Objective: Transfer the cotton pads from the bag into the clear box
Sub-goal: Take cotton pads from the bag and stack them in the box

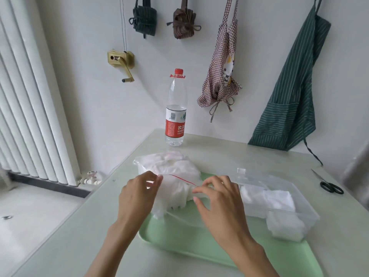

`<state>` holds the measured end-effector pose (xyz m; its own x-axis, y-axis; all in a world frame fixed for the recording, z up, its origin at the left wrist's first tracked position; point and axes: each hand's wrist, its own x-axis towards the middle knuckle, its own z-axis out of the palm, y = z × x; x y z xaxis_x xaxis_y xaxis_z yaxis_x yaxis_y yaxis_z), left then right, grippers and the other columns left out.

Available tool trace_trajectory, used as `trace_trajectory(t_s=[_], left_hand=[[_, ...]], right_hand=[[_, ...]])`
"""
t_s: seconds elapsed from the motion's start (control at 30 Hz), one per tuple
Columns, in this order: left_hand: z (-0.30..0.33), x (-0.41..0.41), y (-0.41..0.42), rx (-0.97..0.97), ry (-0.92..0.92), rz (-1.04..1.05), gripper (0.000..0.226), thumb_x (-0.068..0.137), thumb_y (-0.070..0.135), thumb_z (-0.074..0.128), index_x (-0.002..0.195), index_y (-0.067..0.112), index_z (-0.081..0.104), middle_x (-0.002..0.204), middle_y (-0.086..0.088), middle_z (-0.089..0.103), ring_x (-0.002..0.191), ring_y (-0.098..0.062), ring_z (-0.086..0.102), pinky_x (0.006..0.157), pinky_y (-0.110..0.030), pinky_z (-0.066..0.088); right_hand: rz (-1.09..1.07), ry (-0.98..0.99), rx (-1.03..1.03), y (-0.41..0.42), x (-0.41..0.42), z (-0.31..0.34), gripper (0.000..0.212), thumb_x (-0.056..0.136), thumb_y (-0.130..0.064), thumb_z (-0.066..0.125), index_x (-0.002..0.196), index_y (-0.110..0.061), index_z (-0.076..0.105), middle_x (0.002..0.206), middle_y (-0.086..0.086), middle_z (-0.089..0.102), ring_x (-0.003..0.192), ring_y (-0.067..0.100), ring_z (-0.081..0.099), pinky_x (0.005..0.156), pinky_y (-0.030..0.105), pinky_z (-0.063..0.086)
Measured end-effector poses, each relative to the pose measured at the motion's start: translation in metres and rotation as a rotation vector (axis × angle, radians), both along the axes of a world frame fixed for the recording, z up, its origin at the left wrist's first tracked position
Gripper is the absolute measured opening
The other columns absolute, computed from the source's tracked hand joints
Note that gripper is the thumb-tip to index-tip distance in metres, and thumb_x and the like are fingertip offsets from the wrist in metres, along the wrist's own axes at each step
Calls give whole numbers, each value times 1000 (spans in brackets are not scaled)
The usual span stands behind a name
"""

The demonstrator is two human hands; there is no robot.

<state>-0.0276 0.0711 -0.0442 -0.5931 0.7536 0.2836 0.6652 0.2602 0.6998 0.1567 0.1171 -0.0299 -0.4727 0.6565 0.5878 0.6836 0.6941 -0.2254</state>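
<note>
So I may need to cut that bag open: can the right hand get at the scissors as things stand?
Probably yes: the scissors lie uncovered on the table beyond the clear box, but the right hand pinches the bag now.

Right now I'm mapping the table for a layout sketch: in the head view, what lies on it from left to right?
Left hand → bag → right hand → clear box → scissors.

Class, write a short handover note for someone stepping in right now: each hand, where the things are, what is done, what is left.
Left hand and right hand each pinch one end of the red-lined mouth of the clear plastic bag of white cotton pads.
The bag lies on the pale green tray; the clear plastic box sits to its right.
Done: some white pads are in the box.
Left: open the bag and move the remaining pads across.
</note>
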Motion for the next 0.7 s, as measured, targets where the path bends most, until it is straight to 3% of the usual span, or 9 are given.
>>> trace_trajectory(t_s=[0.13,0.3,0.37,0.43,0.5,0.6,0.7], left_hand=[[-3,-7,14,55,-114,-37,24,97,41,43,86,24,56,84,12,73,83,-16,70,79,-36,52],[5,0,27,99,-638,-194,24,100,30,36,85,16,49,92,-3,73,80,-23,70,84,-45,54],[9,-5,29,57,-716,-245,24,99,33,42,93,11,51,100,-6,72,87,-23,70,88,-47,52],[12,-11,28,-21,-638,-292,37,88,46,56,95,10,54,102,-4,71,90,-19,68,86,-45,54],[17,-13,24,-140,-424,-278,50,72,59,66,92,15,55,98,4,67,89,-19,66,81,-40,55],[24,-10,19,-294,-59,-146,43,74,61,66,90,21,58,93,11,64,92,-15,60,74,-28,44],[22,-9,20,-294,-134,-214,25,84,43,63,76,21,53,85,5,71,87,-17,65,74,-30,49]], right_hand=[[-10,-86,18,0,-18,-1,21,58,-30,86,75,-33,74,69,-12,55,69,17,55,66,27,28],[-85,-101,1,4,-34,0,22,54,-25,88,69,-33,74,60,-13,58,61,17,55,63,26,28],[-106,-96,-16,6,-37,0,25,52,-24,89,70,-34,74,60,-12,60,60,16,56,62,24,35],[-105,-61,-41,10,-35,-2,27,55,-19,87,73,-34,74,63,-12,63,62,16,58,59,24,38],[-95,-35,-59,13,-32,-2,24,63,-16,83,76,-33,74,68,-12,66,69,16,60,62,25,37],[-80,-67,-81,15,-29,6,10,77,-21,71,80,-31,73,71,-8,65,79,18,59,69,29,35],[-67,-82,-102,12,-28,8,6,79,-26,71,81,-30,75,69,-5,65,79,20,58,72,31,37]])
